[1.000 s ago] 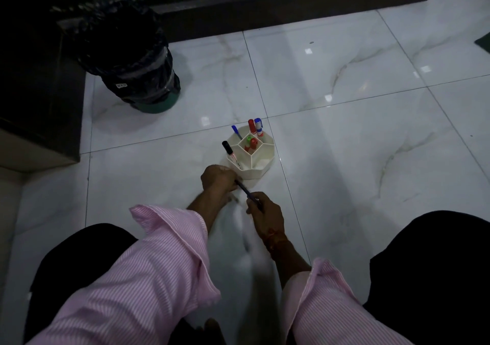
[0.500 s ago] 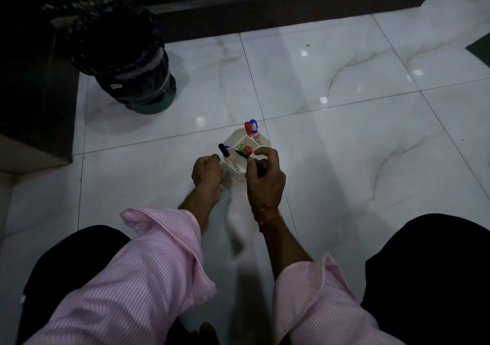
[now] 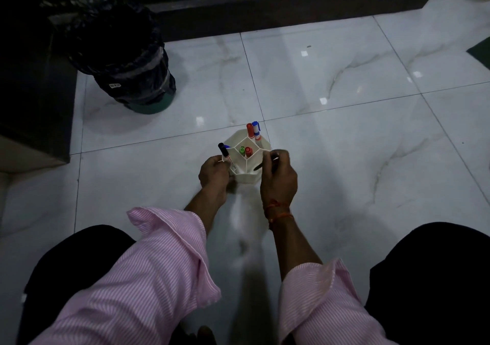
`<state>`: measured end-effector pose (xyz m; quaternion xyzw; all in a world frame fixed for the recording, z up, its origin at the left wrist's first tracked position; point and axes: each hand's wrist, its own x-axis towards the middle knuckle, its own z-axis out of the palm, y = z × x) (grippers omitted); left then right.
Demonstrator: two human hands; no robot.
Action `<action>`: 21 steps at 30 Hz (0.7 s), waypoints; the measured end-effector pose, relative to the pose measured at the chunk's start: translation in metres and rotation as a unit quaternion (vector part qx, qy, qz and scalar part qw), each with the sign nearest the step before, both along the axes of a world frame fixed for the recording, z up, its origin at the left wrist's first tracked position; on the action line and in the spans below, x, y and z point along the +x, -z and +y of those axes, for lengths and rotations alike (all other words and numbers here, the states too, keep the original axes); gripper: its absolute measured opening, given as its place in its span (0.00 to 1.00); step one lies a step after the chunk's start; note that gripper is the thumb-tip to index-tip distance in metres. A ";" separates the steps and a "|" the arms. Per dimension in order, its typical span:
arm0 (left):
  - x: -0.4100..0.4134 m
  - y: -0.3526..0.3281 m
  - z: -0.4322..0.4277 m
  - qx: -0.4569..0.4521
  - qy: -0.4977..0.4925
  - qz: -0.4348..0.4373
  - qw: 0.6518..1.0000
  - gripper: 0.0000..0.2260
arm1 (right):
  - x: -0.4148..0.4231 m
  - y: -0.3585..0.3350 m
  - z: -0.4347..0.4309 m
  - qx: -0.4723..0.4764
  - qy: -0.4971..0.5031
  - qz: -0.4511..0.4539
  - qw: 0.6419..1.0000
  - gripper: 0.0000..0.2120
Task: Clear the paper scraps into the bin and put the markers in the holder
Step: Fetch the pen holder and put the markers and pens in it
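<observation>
A white, multi-compartment holder (image 3: 240,136) stands on the floor with several markers upright in it: a red and a blue one (image 3: 253,130) at the back, green and red caps (image 3: 245,150) in the middle, a black-capped one (image 3: 225,155) at the left. My left hand (image 3: 214,172) grips the holder's left side. My right hand (image 3: 278,175) holds a thin dark pen (image 3: 261,166) tilted over the holder's right front compartment, tip at the rim.
A bin (image 3: 127,63) lined with a black bag stands on the floor at the far left, beside a dark cabinet (image 3: 34,85). A dark skirting runs along the back wall. My dark-trousered knees frame the bottom corners. White marble tiles (image 3: 344,146) surround the holder.
My right hand has lifted the dark pen off the floor and carried it up to the holder's right side. My left hand has moved from the floor onto the holder's left wall.
</observation>
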<state>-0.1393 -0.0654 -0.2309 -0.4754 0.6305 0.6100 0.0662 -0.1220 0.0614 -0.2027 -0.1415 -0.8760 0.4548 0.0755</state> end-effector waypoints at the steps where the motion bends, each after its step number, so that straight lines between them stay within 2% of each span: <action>1: 0.000 0.000 0.001 0.000 0.000 0.003 1.000 0.15 | 0.003 0.007 -0.001 -0.004 -0.017 -0.019 1.000 0.11; 4: 0.000 0.001 0.001 0.002 0.002 0.004 1.000 0.13 | 0.011 0.023 -0.002 -0.031 -0.018 -0.052 0.998 0.12; 9: 0.001 -0.004 0.002 -0.012 0.003 -0.002 1.000 0.14 | 0.013 0.039 0.003 -0.089 0.052 -0.078 0.992 0.13; 16: 0.001 -0.008 0.009 -0.046 0.012 0.014 0.999 0.15 | -0.001 0.043 -0.008 -0.224 -0.007 -0.112 0.968 0.24; 21: -0.002 -0.012 0.010 -0.067 0.013 0.016 0.998 0.16 | -0.007 0.040 -0.012 -0.243 0.015 -0.141 0.960 0.25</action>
